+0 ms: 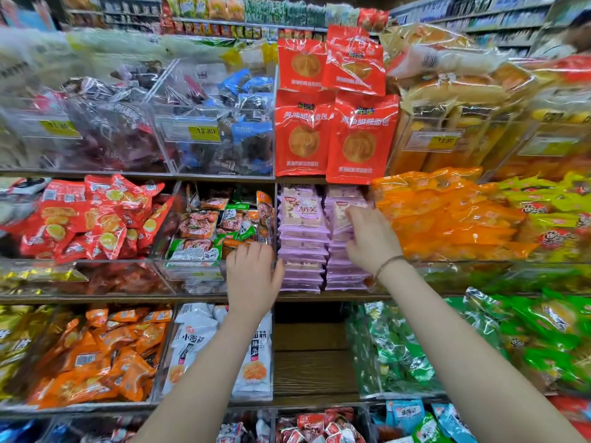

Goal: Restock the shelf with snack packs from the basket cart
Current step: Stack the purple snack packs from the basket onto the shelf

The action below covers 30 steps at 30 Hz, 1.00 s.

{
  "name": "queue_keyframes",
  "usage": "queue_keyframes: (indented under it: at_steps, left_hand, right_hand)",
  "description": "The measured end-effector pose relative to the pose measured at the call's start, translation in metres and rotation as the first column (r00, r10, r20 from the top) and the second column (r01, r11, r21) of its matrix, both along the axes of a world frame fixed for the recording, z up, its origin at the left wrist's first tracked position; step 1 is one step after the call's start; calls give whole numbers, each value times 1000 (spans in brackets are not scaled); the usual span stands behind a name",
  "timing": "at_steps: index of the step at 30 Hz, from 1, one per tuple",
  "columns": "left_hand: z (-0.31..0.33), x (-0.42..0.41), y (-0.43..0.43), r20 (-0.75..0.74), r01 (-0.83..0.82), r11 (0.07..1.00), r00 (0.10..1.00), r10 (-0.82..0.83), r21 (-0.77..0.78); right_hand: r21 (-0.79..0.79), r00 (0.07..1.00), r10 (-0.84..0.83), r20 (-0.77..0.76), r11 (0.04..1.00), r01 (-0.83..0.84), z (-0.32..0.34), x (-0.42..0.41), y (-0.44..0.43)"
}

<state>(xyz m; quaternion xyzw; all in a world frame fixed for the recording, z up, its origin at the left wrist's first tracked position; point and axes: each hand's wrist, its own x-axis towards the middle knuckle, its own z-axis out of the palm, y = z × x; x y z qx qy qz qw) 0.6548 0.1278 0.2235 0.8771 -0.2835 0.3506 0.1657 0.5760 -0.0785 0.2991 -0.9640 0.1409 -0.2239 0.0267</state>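
Two bare hands reach into a shop shelf holding two side-by-side stacks of flat lilac plastic snack packs (pixel 302 238). The right hand (pixel 371 239), fingers narrowly curled, touches the top packs of the right stack; whether it grips one cannot be told. The left hand (pixel 252 271), fingers loosely spread, rests beside the left stack. Four red foil bags (pixel 332 107) stand above; a yellow price tag (pixel 204 131) reads "12.80".

Both forearms are bare, no sleeves reaching them; the right hand (pixel 372 238) has a thin brown cord bracelet (pixel 388 263) at its wrist; the left hand (pixel 254 273) wears nothing.
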Motion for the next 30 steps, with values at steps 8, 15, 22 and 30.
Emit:
queue_keyframes:
  at_steps: [8,15,22,30]
  left_hand:
    - [0,-2,-1,3,-8,1000,1000,8,-13]
    - [-2,-2,-1,9,-6,1000,1000,6,-14]
    - [-5,0,-1,31,-22,1000,999,22,0]
    - [2,-6,4,-112,38,999,993,-35,23]
  right_hand:
    - [-249,989,-86,-123,967,53,-27,3,-4]
    - [-354,981,-102,-168,934,37,-21,12,-8]
    - [-183,988,-113,-105,979,92,-19,15,-4]
    - [-63,990,-47,-131,997,39,-13,3,-1]
